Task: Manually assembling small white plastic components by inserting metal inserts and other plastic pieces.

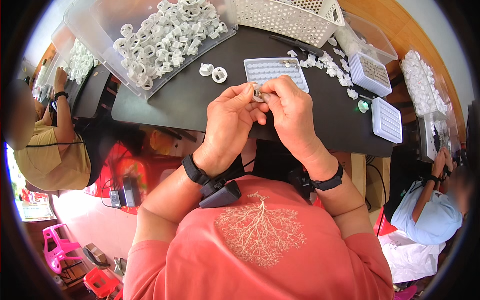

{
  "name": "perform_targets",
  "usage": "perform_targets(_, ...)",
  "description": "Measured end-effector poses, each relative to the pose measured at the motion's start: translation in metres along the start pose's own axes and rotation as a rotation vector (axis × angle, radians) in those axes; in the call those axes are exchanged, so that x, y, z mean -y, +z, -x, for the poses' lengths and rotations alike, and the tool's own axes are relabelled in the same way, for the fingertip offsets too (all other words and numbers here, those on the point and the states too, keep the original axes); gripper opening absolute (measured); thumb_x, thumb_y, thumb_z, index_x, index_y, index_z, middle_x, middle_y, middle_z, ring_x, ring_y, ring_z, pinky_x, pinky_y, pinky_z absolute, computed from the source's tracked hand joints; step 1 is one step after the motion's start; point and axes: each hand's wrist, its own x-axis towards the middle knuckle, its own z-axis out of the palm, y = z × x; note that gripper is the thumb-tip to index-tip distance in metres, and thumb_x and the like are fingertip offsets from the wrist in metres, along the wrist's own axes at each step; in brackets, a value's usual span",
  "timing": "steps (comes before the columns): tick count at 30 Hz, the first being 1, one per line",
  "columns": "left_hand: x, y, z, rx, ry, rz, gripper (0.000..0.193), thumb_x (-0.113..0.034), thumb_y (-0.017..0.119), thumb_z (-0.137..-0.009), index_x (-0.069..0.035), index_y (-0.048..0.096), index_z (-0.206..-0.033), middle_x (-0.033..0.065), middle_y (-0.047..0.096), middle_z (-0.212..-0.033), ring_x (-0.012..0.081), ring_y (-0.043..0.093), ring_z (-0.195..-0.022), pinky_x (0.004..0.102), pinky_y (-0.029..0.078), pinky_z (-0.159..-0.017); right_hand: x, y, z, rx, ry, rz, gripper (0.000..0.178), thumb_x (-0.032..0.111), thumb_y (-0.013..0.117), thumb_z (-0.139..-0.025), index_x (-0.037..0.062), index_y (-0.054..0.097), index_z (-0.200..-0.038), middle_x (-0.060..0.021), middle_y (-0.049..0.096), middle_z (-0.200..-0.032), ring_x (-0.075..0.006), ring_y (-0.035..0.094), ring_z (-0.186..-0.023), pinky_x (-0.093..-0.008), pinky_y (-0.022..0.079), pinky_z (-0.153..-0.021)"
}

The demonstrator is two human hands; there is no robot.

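Over the front part of the dark table, my left hand (232,112) pinches a small round white plastic part (258,94) between thumb and fingers. The fingertips of my right hand (287,102) close on the same part from the other side and partly hide it. Just beyond my hands lies a pale tray (274,66) with rows of round pockets; a few small metal discs (288,63) sit near its far right corner. Two more round white parts (219,75) rest on the table to the left of the tray.
A clear bin (131,80) heaped with white parts stands at the far left. At the back are a white perforated basket (295,22) and a dark pen-like tool (300,46). Small white pieces (330,65), stacked trays (369,75) and another tray (386,120) lie right. People work on both sides.
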Motion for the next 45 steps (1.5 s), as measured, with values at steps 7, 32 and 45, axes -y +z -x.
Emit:
perform_targets(7, 0.001, 0.001, 0.002, -0.013, 0.02, -0.001, 0.024, -0.015, 0.051, -0.106, 0.007, 0.053, -0.115, 0.0135, 0.064, -0.099, 0.021, 0.064, -0.081, 0.0328, 0.054, -0.066, 0.008, 0.002, -0.002, 0.013, 0.149, -0.105, 0.006, -0.005, 0.057, -0.089, 0.0012, 0.059, -0.089, -0.0118, 0.068, -0.079, -0.0235, 0.068, -0.063, -0.0358, 0.052, -0.057)
perform_targets(32, 0.005, -0.003, -0.003, -0.024, 0.036, -0.013, 0.023, -0.015, 0.049, -0.106, 0.006, 0.051, -0.114, 0.0156, 0.065, -0.098, 0.0227, 0.065, -0.081, 0.0336, 0.054, -0.065, 0.006, -0.002, -0.011, 0.11, 0.117, -0.061, 0.004, -0.001, 0.053, -0.088, -0.0005, 0.057, -0.087, -0.0124, 0.065, -0.072, -0.0267, 0.067, -0.057, -0.0402, 0.051, -0.057)
perform_targets(45, 0.001, 0.003, 0.001, 0.035, 0.013, -0.111, 0.026, -0.02, 0.047, -0.107, 0.005, 0.054, -0.113, 0.0138, 0.063, -0.096, 0.0215, 0.059, -0.08, 0.0327, 0.049, -0.071, 0.004, -0.011, -0.012, 0.182, -0.319, 0.451, 0.028, 0.016, 0.073, -0.07, 0.0025, 0.057, -0.087, -0.0125, 0.061, -0.081, -0.0299, 0.065, -0.072, -0.0386, 0.053, -0.057)
